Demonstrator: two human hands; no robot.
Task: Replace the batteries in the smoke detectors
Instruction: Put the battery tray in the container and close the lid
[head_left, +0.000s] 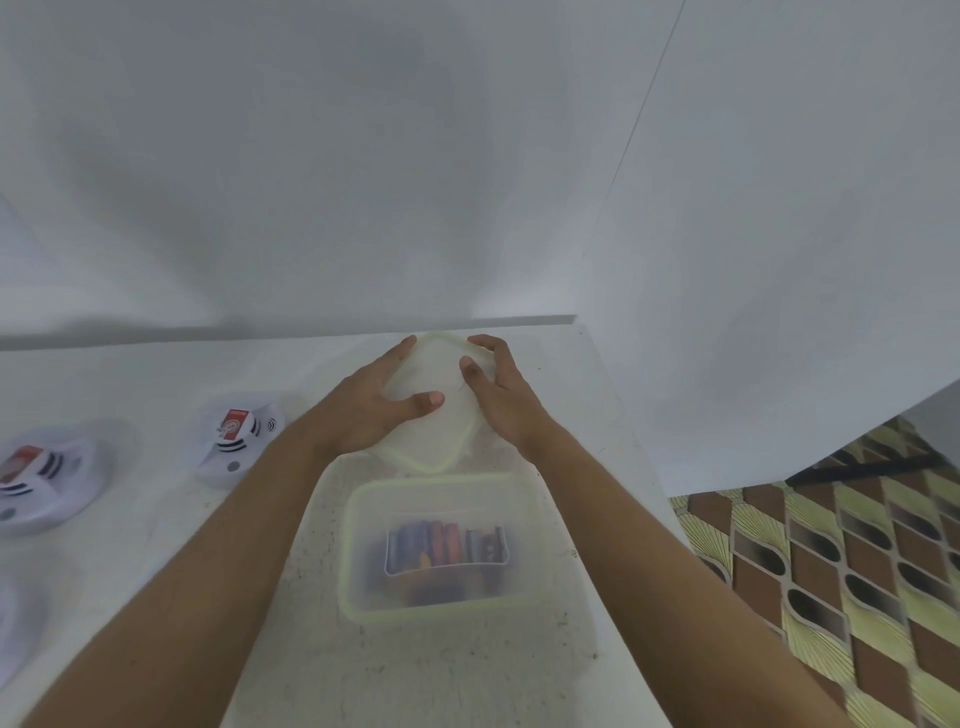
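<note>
Batteries in container, lid beyond, held by left hand, right hand

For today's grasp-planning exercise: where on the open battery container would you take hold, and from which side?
Grip the container by its left and right end walls, just under the green rim, coming in from both sides. It stands open and upright with batteries lying inside, so a level two-sided hold seems safest against tipping them out.

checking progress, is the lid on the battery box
No: the left hand and right hand hold the lid beyond the open box.
</note>
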